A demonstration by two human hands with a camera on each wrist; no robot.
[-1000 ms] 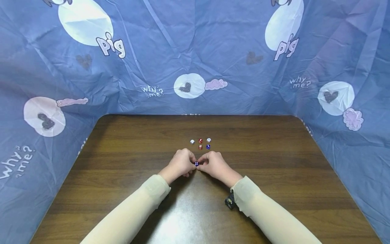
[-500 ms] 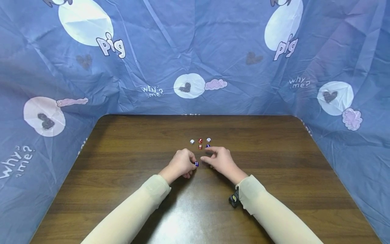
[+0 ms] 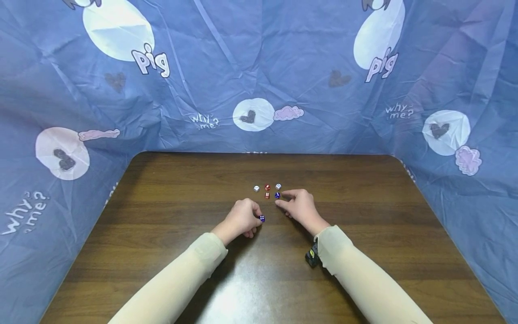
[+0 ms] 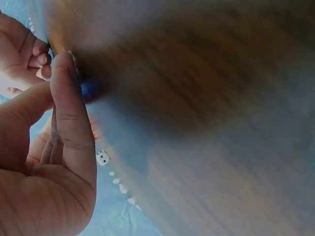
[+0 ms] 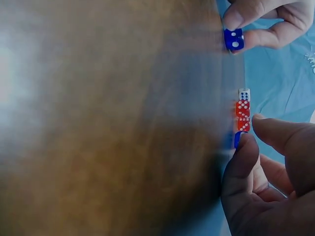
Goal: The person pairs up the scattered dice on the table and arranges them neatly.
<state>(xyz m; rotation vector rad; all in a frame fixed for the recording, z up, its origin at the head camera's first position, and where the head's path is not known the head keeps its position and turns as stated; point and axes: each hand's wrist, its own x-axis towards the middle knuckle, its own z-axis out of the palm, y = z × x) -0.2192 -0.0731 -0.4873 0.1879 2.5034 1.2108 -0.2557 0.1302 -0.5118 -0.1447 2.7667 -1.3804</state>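
Note:
Between thumb and index finger, my left hand (image 3: 242,217) pinches a blue die with white dots (image 3: 262,218), held near the middle of the table; the same blue die (image 5: 234,40) shows sharply in the right wrist view. My right hand (image 3: 301,206) is beside a second blue die (image 3: 277,195), index finger and thumb spread apart close to it. The thumb partly covers that die in the right wrist view; whether the fingers touch it I cannot tell. Left of it lies a red die (image 3: 267,195). Another red die (image 3: 267,187) is just behind.
Two white dice, one at the left (image 3: 256,189) and one at the right (image 3: 278,186), flank the rear red die. All lie on a brown wood-grain table (image 3: 194,180). A blue printed cloth (image 3: 259,63) hangs behind and at both sides.
My right hand has let go of the blue die that both hands pinched, and moved away right and back to the second blue die. The left hand stays put, still pinching its die.

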